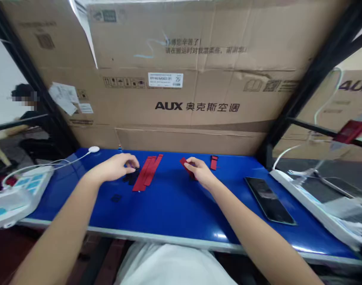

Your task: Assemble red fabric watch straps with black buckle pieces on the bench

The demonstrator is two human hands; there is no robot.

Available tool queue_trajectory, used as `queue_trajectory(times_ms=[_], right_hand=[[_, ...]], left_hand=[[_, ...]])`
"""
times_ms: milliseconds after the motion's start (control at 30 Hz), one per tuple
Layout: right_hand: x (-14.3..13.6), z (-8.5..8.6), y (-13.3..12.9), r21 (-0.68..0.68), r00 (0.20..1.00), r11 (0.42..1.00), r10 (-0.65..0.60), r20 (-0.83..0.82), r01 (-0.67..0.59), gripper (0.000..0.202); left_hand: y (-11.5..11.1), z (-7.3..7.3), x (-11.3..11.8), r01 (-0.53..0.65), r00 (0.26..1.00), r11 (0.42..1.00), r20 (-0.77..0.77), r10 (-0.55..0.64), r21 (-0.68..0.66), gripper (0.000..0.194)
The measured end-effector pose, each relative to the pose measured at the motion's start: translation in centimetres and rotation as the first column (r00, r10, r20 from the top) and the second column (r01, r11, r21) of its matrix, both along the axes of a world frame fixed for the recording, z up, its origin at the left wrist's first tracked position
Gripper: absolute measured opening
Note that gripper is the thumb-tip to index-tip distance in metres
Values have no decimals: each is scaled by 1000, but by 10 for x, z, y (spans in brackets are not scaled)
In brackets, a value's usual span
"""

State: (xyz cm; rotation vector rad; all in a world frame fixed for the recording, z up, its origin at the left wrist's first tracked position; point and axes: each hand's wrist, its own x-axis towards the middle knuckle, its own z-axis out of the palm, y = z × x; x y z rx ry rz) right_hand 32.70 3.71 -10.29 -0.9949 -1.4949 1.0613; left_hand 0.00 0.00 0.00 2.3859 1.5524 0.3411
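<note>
My right hand point(199, 171) pinches a short red webbing strap point(187, 165) above the blue table, and a dark piece shows beneath it, partly covered by the fingers. On the left, my left hand point(120, 165) is curled with thumb and forefinger brought close, just over a small heap of black plastic pieces point(130, 177) that look like buckles. Whatever lies between its fingertips is too small to make out. Several red straps point(147, 172) lie side by side right of that hand. Another black piece point(116, 197) rests nearer the front edge.
A red strap with a black buckle point(214, 162) lies farther right. A phone point(269, 200) is on the table's right side. White power strips point(35, 194) with cables flank the table. Large cardboard boxes point(199, 118) stand behind, between black posts. A person point(35, 114) sits at far left.
</note>
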Motion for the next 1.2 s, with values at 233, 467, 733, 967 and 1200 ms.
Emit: queue_trajectory(times_ms=[233, 467, 733, 967, 1200], right_hand=[[-1, -8, 3, -36, 997, 998, 51, -61, -53, 30], [-9, -11, -5, -104, 986, 980, 166, -28, -168, 30], [-8, -2, -13, -90, 976, 978, 195, 94, -187, 20], [-4, 0, -10, -139, 971, 974, 197, 137, -178, 16], [-3, 2, -7, -192, 913, 921, 273, -303, -339, 15]], left_hand=[[-46, -56, -61, -86, 996, 969, 1, 88, -231, 24], [-27, -63, -16, -126, 926, 966, 322, 196, -226, 23], [39, -36, 50, 4, 710, 985, 695, 119, -172, 29], [56, -65, 71, 89, 452, 981, 885, 113, -171, 23], [39, -109, 99, 244, 463, 942, 881, 94, -229, 39]])
